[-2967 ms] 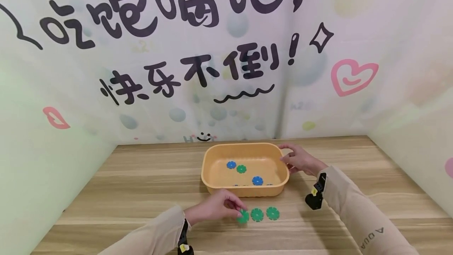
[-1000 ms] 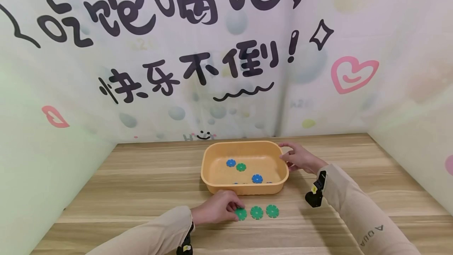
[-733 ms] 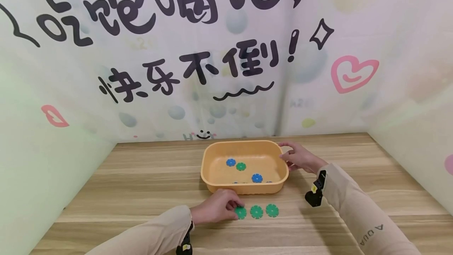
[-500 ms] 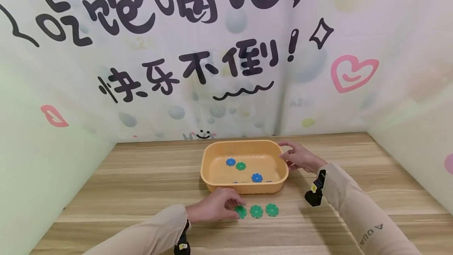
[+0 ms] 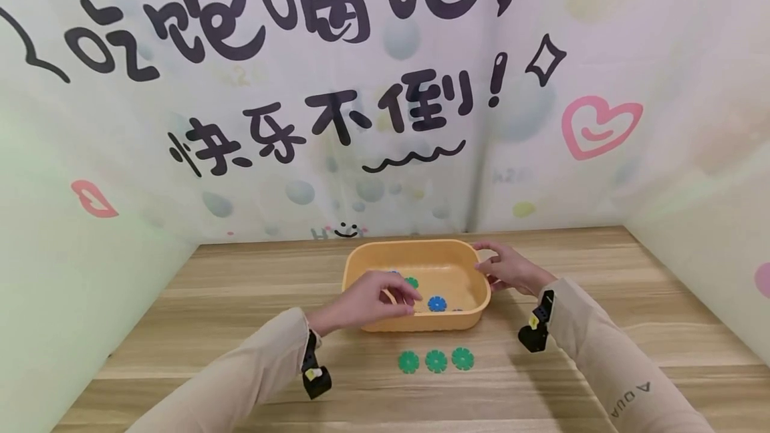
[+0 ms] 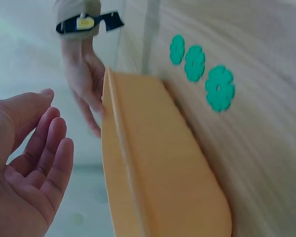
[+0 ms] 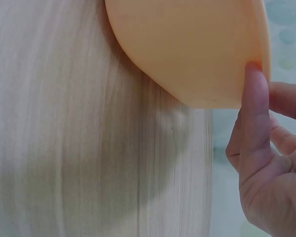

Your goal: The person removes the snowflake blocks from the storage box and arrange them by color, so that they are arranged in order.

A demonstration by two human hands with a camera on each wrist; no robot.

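An orange plastic basin (image 5: 439, 321) stands on the table. My left hand (image 5: 373, 298) is above its front left rim, fingers loosely bent; the left wrist view shows the bare palm and a gap between thumb and fingertips. Three green snowflake discs (image 5: 436, 361) lie in a row in front of the basin. Inside are a blue snowflake disc (image 5: 437, 303) and a green one (image 5: 412, 282), others partly covered by my left hand or the front wall. My right hand (image 5: 511, 270) grips the basin's right rim, the thumb (image 7: 256, 91) pressed against the outer wall.
The wood-grain table (image 5: 240, 299) ends at a white printed curtain (image 5: 289, 206) behind the basin, with pale side walls left and right. Each wrist carries a black strap-on camera (image 5: 535, 329).
My left hand set a green disc at the left end of the row, let go of it, and rose back over the basin. The right hand has stayed at the rim.
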